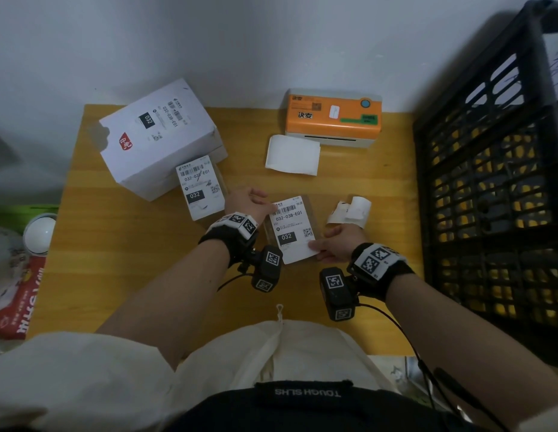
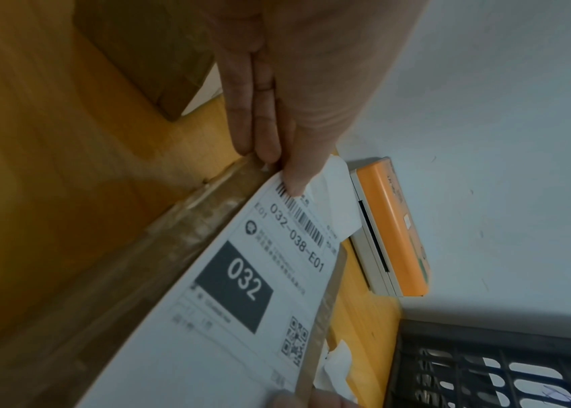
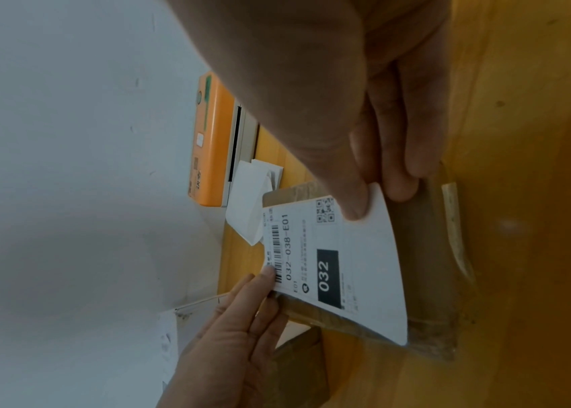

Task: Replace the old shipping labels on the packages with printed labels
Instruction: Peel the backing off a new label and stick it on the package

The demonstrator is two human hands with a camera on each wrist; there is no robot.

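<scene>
A flat brown package (image 1: 269, 236) lies mid-table with a white printed label (image 1: 291, 229) marked 032 over it. In the right wrist view the label (image 3: 357, 276) bows up off the package (image 3: 423, 262). My left hand (image 1: 265, 204) keeps its fingers straight; the thumb (image 2: 294, 176) presses the label's far barcode corner down at the package edge (image 2: 172, 240). My right hand (image 1: 316, 246) pinches the label's near right corner, thumb on top (image 3: 357, 204), fingers underneath. A second small package (image 1: 201, 187) and a white box (image 1: 159, 132) to the left each carry a 032 label.
An orange label printer (image 1: 333, 118) stands at the back by the wall, a blank sheet (image 1: 292, 155) before it. Curled white paper strips (image 1: 351, 210) lie right of the package. A black slatted crate (image 1: 489, 182) bounds the right side. Bags sit beyond the yellow table (image 1: 146, 260) at left.
</scene>
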